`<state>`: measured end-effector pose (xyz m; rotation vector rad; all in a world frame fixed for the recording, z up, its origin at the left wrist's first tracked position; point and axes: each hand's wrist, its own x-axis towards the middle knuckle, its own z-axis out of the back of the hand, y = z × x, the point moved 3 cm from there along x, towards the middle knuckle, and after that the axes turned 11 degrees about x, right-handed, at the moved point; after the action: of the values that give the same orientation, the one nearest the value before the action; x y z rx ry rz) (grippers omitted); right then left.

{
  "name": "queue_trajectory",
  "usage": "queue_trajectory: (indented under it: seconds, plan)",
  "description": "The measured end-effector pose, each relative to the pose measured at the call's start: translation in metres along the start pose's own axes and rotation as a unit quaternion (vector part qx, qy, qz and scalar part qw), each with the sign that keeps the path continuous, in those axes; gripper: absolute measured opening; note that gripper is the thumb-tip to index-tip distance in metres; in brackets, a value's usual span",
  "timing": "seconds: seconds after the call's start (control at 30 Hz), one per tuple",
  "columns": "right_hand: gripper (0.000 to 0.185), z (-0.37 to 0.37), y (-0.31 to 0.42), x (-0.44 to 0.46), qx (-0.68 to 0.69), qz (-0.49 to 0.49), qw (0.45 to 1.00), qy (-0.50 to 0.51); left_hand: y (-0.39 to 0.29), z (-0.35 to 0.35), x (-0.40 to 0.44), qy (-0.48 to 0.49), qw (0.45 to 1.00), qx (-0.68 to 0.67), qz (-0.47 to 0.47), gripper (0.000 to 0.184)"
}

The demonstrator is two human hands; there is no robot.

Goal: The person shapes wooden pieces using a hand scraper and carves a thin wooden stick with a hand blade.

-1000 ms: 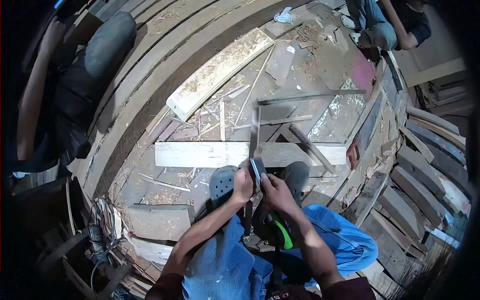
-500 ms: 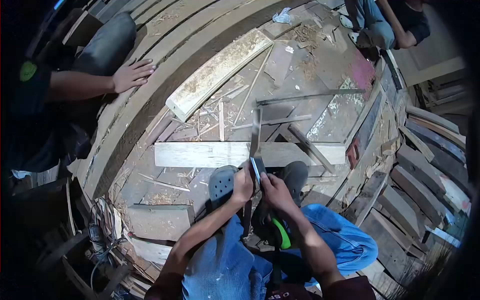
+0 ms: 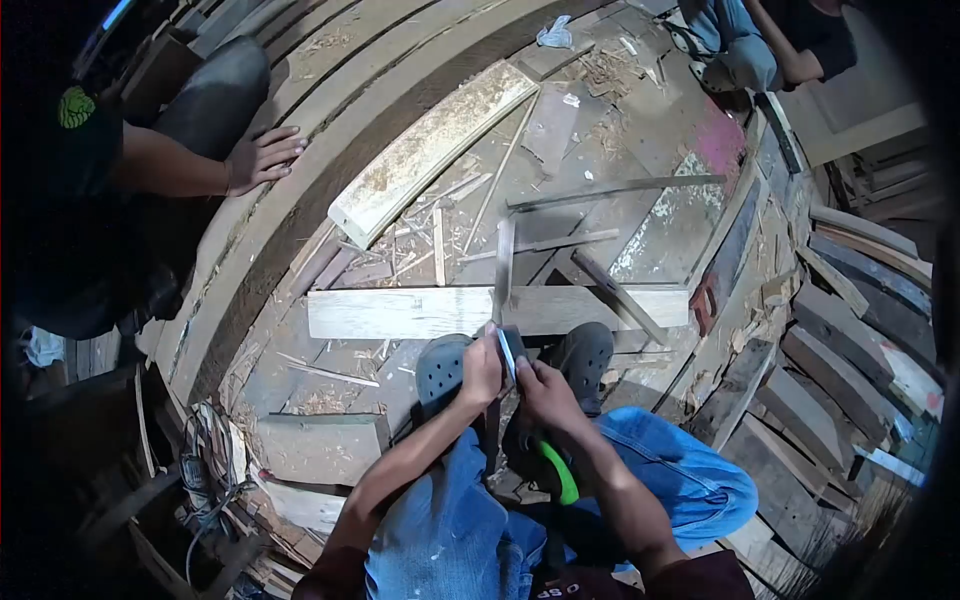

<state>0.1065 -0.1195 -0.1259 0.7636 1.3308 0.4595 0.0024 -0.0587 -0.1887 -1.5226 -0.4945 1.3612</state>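
Note:
Close together at the centre are my two closed hands. My left hand (image 3: 482, 372) grips the lower part of a narrow upright strip (image 3: 503, 265) whose material I cannot make out. Fingers and thumb of my right hand (image 3: 548, 392) pinch a small dark block with a bright, shiny edge (image 3: 508, 355), which lies against the strip beside my left fingers. A pale plank (image 3: 400, 312) lies crosswise just beyond my hands, in front of my grey clogs (image 3: 441, 372). Near my right forearm is a bright green curved object (image 3: 560, 474).
At the left, a person's hand (image 3: 262, 160) rests on long timber beams (image 3: 262, 235). Another person crouches at the top right. A shavings-covered board (image 3: 435, 150) lies ahead, with thin sticks nearby. Stacked wood pieces (image 3: 815, 400) stand right; a corded tool (image 3: 195, 480) lies lower left.
The person at the left has put a hand down on the beam. My hands stay close together; the small block with the shiny edge has shifted slightly against the strip.

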Motion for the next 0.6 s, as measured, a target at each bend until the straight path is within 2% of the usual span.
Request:
queue_trajectory:
  seconds: [0.03, 0.13, 0.17, 0.27, 0.3, 0.57, 0.6]
  plan:
    - [0.036, -0.001, -0.005, -0.002, 0.031, -0.034, 0.999, 0.0, -0.005, -0.001, -0.004, -0.024, 0.999, -0.03, -0.003, 0.062]
    - [0.036, 0.0, 0.01, 0.0, 0.01, -0.036, 0.999, 0.014, -0.005, 0.004, -0.005, -0.034, 0.999, 0.021, -0.016, 0.063]
    - [0.036, -0.002, 0.02, -0.004, 0.039, -0.071, 0.997, 0.006, 0.002, 0.003, -0.003, -0.023, 1.0, 0.005, -0.003, 0.062]
    - [0.036, 0.0, 0.009, -0.008, 0.023, -0.015, 1.0, -0.005, 0.001, -0.003, -0.005, 0.012, 0.998, -0.047, 0.04, 0.062]
    - [0.037, -0.001, 0.007, -0.008, 0.036, -0.044, 0.998, -0.005, -0.01, -0.002, -0.008, -0.004, 0.999, -0.016, 0.029, 0.062]
    - [0.039, -0.007, -0.002, 0.002, 0.021, 0.003, 1.0, 0.005, 0.017, -0.002, -0.001, -0.048, 0.999, 0.013, 0.0, 0.058]
    - [0.04, -0.008, 0.001, 0.002, 0.035, -0.024, 0.999, 0.007, 0.019, -0.001, -0.001, -0.044, 0.999, 0.009, 0.015, 0.058]
